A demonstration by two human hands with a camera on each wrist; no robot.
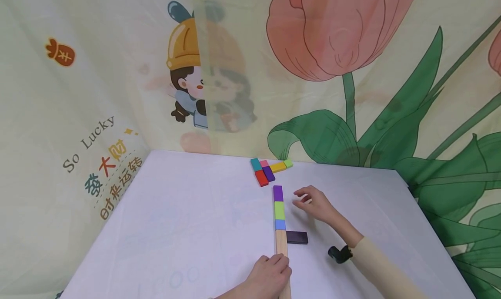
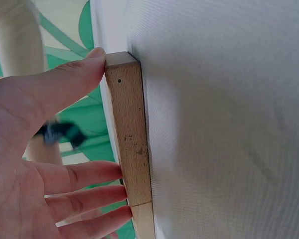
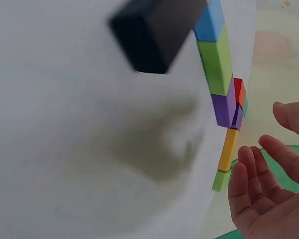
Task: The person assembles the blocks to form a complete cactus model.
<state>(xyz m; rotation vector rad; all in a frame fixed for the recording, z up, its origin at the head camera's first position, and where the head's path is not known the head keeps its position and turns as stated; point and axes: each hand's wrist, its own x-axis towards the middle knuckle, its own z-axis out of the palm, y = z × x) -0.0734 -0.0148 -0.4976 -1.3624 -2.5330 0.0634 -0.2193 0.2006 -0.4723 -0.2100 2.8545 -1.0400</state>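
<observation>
A straight row of blocks runs along the white table: purple [image 1: 278, 193], green [image 1: 279, 210], blue [image 1: 280, 224], then plain wooden blocks [image 1: 281, 241] at the near end. My left hand [image 1: 270, 275] rests over the wooden part. In the left wrist view, the thumb [image 2: 79, 69] touches the end of a wooden block [image 2: 129, 124] and fairly straight fingers touch its edge. My right hand [image 1: 315, 203] hovers right of the purple block, fingers loosely bent, nothing in them. A dark block [image 1: 297, 237] lies crosswise beside the row's right side.
Beyond the row lies a cluster of blocks: teal [image 1: 255, 164], red [image 1: 261, 178], pink [image 1: 264, 163], purple [image 1: 268, 173], yellow [image 1: 278, 167] and light green [image 1: 288, 163]. A printed cloth [image 1: 235, 85] hangs behind the table [image 1: 188, 212]. A black device [image 1: 339, 254] is on the right wrist.
</observation>
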